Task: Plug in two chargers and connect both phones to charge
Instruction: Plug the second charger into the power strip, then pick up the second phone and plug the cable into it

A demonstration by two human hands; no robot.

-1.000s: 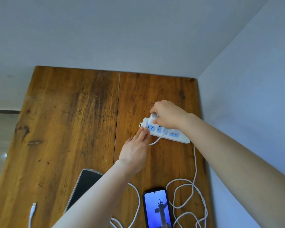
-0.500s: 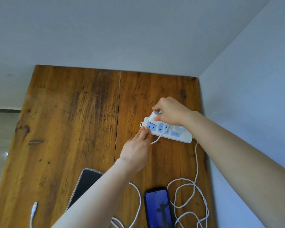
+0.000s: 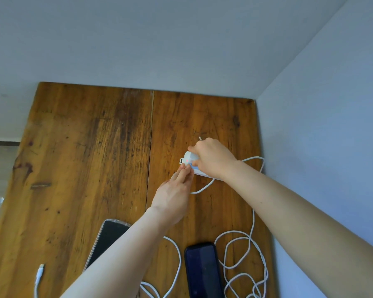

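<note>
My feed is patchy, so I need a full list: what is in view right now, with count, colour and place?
table: 1, brown wood, fills the lower frame, set into a wall corner
power strip: 1, white with blue sockets and a red light, far right part of the table, mostly under the right hand
phones: 2, near edge; one in a clear case, screen dark, partly under the left forearm; one in a black case, screen dim, to its right
cables: white; loops right of the black phone, another between the phones, a loose connector end near left
walls: pale grey-blue, behind and right
hands: left hand, fingertips at the strip's end; right hand, over the strip
</note>
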